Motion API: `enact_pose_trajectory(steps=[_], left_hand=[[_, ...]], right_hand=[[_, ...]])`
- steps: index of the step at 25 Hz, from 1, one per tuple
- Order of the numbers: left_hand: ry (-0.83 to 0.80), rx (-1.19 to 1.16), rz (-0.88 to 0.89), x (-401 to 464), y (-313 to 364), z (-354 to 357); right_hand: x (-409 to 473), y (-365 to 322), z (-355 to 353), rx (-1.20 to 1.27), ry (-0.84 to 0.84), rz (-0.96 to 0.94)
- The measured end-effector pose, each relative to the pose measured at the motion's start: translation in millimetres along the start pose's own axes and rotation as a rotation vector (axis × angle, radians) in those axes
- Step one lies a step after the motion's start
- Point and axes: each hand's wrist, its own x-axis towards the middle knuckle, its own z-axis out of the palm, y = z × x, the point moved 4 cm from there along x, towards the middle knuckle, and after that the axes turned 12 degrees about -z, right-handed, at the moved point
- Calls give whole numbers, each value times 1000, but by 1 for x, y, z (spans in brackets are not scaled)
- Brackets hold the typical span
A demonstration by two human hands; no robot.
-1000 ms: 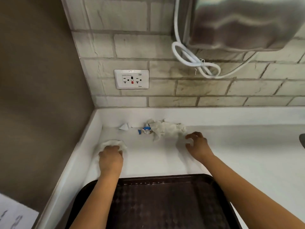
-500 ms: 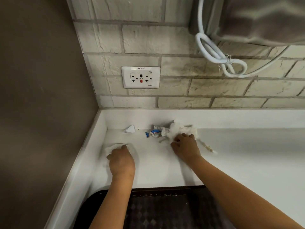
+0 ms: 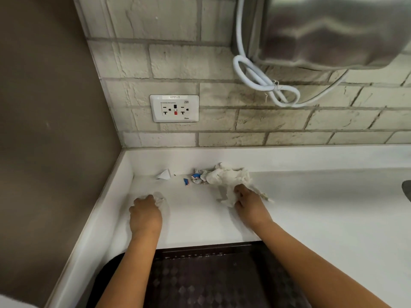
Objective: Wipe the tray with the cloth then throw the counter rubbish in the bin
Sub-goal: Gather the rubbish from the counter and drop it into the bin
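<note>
right hand (image 3: pixel 249 202) grips crumpled tissue (image 3: pixel 226 178) at near edge; left hand (image 3: pixel 144 215) clutches cloth (image 3: pixel 159 197).

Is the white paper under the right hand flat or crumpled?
Crumpled: the white paper lies bunched in wrinkled folds on the counter, gripped by the right hand.

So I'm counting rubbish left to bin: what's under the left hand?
A bit of white cloth shows past the left hand, on the counter; the rest is covered.
</note>
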Motion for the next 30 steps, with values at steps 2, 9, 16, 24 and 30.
enact_pose_trajectory(steps=[2,9,16,24,30], left_hand=[[-15,-99,19,-3,-2,-14],[14,-714,264,-135,32,-78],[-456,-778,472,-303,78,-22],[-909,-923,376,-491,63,40],[-1167,-867,-36,-595,-3,145]], right_hand=[[-17,-1,-19,90,133,-6],[-119,-5,-90,313,518,55],[-251,17,-144,389,664,105],[-415,63,-168,427,790,67],[-563,110,-142,429,1005,84]])
